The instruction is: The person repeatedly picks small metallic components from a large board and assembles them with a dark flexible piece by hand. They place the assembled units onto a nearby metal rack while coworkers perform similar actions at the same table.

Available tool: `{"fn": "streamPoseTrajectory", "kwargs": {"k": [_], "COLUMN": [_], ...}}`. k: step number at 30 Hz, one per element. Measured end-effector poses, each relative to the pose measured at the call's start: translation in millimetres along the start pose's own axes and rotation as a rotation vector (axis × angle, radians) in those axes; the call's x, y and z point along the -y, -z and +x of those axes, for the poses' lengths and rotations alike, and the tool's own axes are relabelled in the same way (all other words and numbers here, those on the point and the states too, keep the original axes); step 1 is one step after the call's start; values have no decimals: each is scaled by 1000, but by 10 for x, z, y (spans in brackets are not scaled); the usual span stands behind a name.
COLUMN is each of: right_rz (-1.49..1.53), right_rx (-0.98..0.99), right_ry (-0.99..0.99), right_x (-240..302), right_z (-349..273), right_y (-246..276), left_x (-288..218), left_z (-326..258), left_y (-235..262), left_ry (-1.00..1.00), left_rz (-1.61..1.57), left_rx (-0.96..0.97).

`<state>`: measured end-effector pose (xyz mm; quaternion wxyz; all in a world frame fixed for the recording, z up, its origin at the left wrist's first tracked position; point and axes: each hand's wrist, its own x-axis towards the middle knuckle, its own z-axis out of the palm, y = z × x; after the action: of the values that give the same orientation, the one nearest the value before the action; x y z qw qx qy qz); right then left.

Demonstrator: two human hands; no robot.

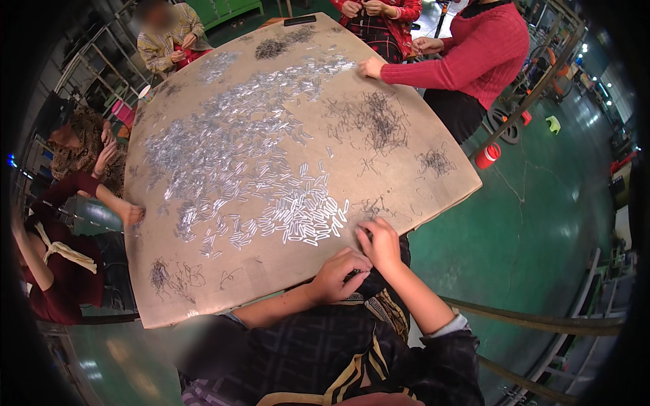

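Note:
My left hand [340, 276] is curled at the near table edge, its fingertips pinched together. A small dark thing seems to be between them, too small to name. Close on its right, my right hand [382, 245] is bent over the edge with thumb and fingers drawn together; what they hold, if anything, is hidden. Just beyond the hands lies a heap of small shiny silver elongated loops [305, 215]. A few thin dark bent wires [372, 205] lie beyond my right hand.
The brown-covered table [271, 260] bears more silver loops [223, 145] and tangles of dark wire [376, 120]. Several people sit around it; one red sleeve [433, 73] reaches over the far right edge. A red container [487, 155] stands on the green floor [535, 223].

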<state>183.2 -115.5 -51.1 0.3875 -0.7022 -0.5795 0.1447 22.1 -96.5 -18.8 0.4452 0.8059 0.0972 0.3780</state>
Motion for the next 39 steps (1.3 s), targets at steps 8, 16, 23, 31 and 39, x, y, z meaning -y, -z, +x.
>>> {"fn": "streamPoseTrajectory", "kwargs": {"k": [8,16,23,31,39], "right_rz": [-326,-528,-356,662,825], "right_rx": [23,186,185,143,93], "right_ry": [109,277,182,-354,-411], "right_x": [50,31,-16,0,192], "right_z": [389,397,446,22,-387], "right_y": [-496,-573,-464,292,585], "left_x": [8,14,8,17,62], "left_z": [-65,-70,-79,-25,-8], "left_y": [-33,-17,-38,-86,-137], "left_ry": [-27,-30,2,131,259], "left_rz": [-27,-26,-19,-17,-3], "left_rx": [4,3,-35,-102,-80]}}
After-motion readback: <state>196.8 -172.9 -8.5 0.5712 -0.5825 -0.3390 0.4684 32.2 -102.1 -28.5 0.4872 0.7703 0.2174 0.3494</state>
